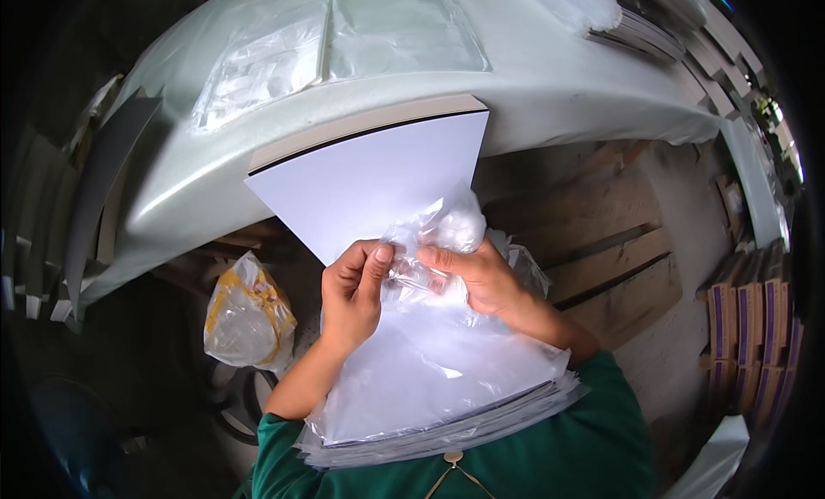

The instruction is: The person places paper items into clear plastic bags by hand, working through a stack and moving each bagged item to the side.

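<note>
1. So the person's got both hands up in the middle, close together, over a flat white board (361,177) with a beige-and-black edge at its far end.
2. Left hand (351,297): forearm angled up from the lower left, fingers curled in, thumb against the forefinger, pinching some crinkly clear plastic film (414,286).
3. Right hand (485,280): comes in from the lower right, thumb pointing left across the same film and pressing on it, fingers mostly hidden underneath. So yeah, both are gripping plastic.
4. The board's far end overlaps the near edge of the worktop (559,104), and its near part runs back toward the person's dark green shirt (576,430). A layered stack of clear plastic sheets (447,443) sits right against the shirt.
5. Worktop's got a pale, smooth covering that drapes over the front. Flat, shiny clear plastic packets (404,35) lie toward the back.
6. Room-wise: a clear plastic bag with yellow strips (249,314) is off to the left below the worktop, brown wooden slats (619,293) are low on the right, and brown stacks with purple stripes (743,331) stand further right.
</note>
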`<state>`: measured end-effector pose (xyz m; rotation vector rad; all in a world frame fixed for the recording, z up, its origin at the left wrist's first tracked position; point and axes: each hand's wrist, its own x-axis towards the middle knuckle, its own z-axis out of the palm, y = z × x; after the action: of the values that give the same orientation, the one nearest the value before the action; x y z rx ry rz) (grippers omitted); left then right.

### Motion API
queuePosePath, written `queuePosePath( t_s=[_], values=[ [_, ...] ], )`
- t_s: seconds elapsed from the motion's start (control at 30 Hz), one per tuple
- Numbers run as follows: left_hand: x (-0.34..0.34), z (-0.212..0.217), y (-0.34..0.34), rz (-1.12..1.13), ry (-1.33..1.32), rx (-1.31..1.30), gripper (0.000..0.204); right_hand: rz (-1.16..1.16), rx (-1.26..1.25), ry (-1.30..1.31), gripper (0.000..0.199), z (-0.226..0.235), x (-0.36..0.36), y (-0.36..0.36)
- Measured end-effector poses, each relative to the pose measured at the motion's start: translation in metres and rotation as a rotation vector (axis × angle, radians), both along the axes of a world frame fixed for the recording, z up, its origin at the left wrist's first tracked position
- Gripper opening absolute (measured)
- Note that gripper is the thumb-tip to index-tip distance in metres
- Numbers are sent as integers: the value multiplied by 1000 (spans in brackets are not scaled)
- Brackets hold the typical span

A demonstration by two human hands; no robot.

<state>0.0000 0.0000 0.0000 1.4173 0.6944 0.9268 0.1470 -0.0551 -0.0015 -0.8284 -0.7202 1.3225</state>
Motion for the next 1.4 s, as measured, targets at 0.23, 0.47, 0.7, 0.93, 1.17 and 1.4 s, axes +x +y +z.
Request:
queuePosePath(
  t_s=[0.23, 0.47, 0.7, 0.93, 1.17, 1.4],
  values=[
    [-3, -2, -3, 15, 54, 82, 23, -55, -109, -16, 25, -10, 8, -7],
    [-5, -2, -4, 19, 84, 125, 22, -117, 11, 74, 20, 2, -1, -4],
    [-7, -1, 8, 16, 156, 158, 29, 127, -20, 301, 32, -11, 9, -9],
    [-18, 14, 10, -289, 58, -243, 31, 119, 7, 22, 28, 17, 46, -13],
    [-24, 8, 23, -223, 81, 51, 30, 239, -122, -112, 41, 23, 44, -14],
    [-17, -3, 9, -42, 29, 210, 28, 204, -308, 4, 45, -1, 40, -15]
  ],
)
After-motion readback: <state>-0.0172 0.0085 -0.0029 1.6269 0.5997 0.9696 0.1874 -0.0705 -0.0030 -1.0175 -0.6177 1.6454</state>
